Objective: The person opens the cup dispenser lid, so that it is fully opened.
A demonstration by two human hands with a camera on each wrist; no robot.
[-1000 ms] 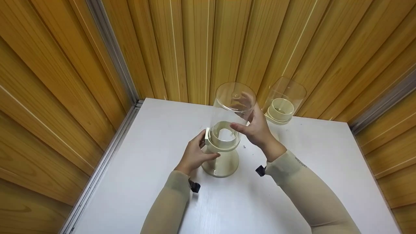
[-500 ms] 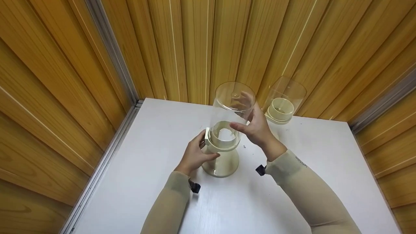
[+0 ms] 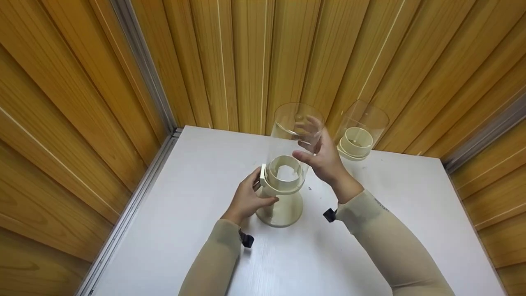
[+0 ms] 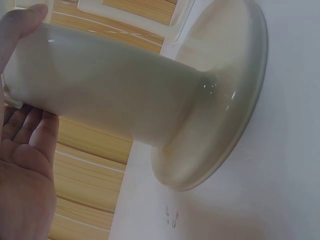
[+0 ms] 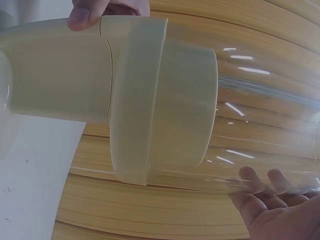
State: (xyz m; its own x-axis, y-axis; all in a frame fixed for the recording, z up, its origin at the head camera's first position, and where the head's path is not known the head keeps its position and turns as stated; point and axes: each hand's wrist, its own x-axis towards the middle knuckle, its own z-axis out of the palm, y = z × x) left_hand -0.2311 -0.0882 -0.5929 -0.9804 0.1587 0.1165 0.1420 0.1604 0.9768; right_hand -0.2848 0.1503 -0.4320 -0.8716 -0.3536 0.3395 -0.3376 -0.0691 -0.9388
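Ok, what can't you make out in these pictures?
Lettering on the right sleeve: head view, too small to read.
Foot of the rear cream pedestal: head view, largely hidden by the right hand.
Dark marks on the tabletop: left wrist view, too small to identify.
Left hand: right wrist view, cut off by top edge.

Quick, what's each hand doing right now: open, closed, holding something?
Left hand: holding the cream pedestal stand near the top of its column.
Right hand: holding the clear cylinder by its side.
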